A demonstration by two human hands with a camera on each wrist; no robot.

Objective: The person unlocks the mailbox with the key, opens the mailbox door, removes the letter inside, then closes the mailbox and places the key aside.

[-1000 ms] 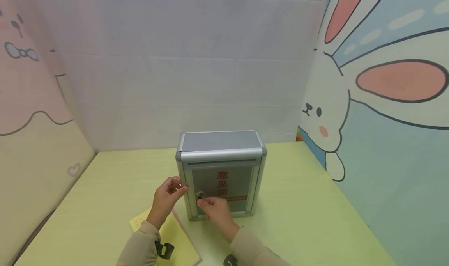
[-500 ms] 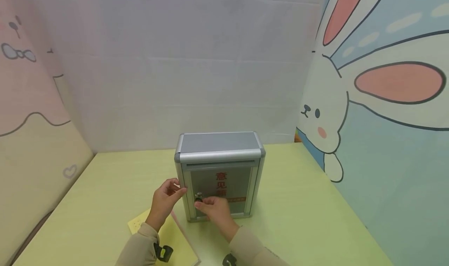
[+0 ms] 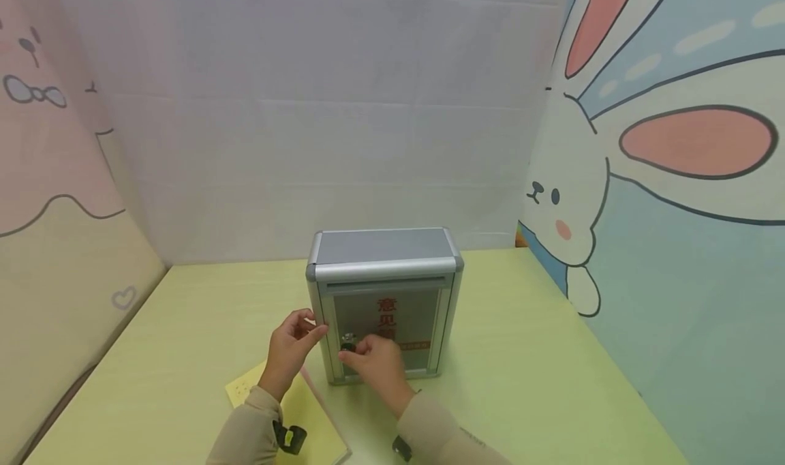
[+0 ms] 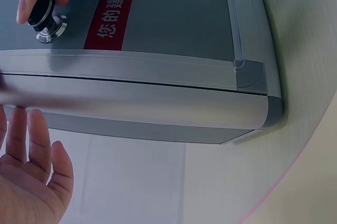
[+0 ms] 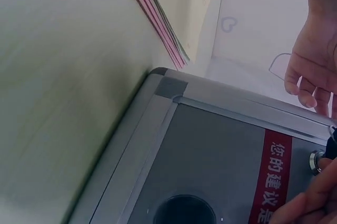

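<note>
A grey, silver-edged suggestion box (image 3: pixel 386 247) with red lettering stands upright on the table. Low on the left of its front door is a round metal lock (image 4: pixel 52 30), with a black-headed key (image 4: pixel 41 9) in it. The thumb and forefinger of my right hand (image 3: pixel 381 369) pinch the key's head. At the box's left side, my left hand (image 3: pixel 287 349) rests against the edge, thumb towards the front and fingers loosely extended along the side. A round dark recess (image 5: pixel 184 211) shows lower on the door.
Under my left forearm lies a stack of yellow-covered books or pads (image 3: pixel 306 421) with pink page edges. The pale yellow table (image 3: pixel 527 369) extends on both sides of the box. A white curtain (image 3: pixel 343 144) hangs behind, and cartoon-printed panels (image 3: pixel 687 260) flank the table.
My right hand has tilted and risen slightly, and the key's black head is turned and shows broader than before. My left hand keeps its place at the box's edge.
</note>
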